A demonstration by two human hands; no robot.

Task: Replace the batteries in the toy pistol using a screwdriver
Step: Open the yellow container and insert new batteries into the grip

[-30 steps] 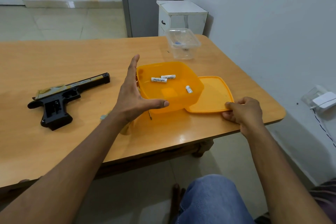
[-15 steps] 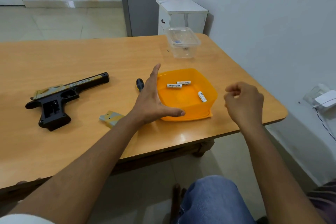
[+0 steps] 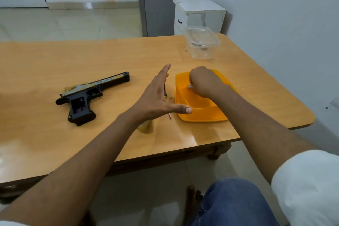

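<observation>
The black and gold toy pistol [image 3: 88, 95] lies on its side on the wooden table [image 3: 55, 64], its grip compartment open. An orange box [image 3: 200, 110] stands on its orange lid to the right. My right hand [image 3: 203, 82] reaches into the box with curled fingers, and the end of a white battery [image 3: 190, 85] shows at its fingertips. My left hand [image 3: 157, 97] hovers flat and open beside the box's left wall, thumb stretched toward it. Under this hand the screwdriver [image 3: 169, 115] is mostly hidden. A yellowish cover piece [image 3: 145, 126] peeks out below my left wrist.
A clear plastic container [image 3: 201, 42] stands at the table's far right. Behind it is a small white cabinet [image 3: 198, 14] against the wall. The table's front edge runs just past the orange box. My knee in blue jeans [image 3: 234, 203] is below.
The orange box was set on its lid and shifted right. My right hand let go of the lid, rose, then went into the box onto a battery. My left hand stayed open beside the box.
</observation>
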